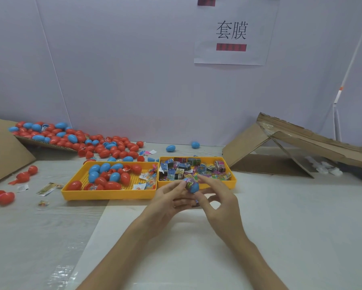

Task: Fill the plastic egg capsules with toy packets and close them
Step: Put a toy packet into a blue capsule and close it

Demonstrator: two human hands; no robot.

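Note:
My left hand (pixel 167 203) holds a blue egg capsule half (pixel 193 187) between thumb and fingers, just in front of the right yellow tray. A colourful toy packet (pixel 188 182) sticks out of its top. My right hand (pixel 216 200) is beside it, its fingertips pinching the packet at the capsule's mouth. The right yellow tray (pixel 233 181) holds several toy packets. The left yellow tray (pixel 75 192) holds several red and blue egg capsules (pixel 104 174) and some small packets.
A large heap of red and blue eggs (pixel 75 139) lies at the back left on cardboard. Loose eggs (pixel 2 197) and paper slips lie at the left. Folded cardboard (pixel 280 147) stands at the back right. A white sheet covers the table in front of me.

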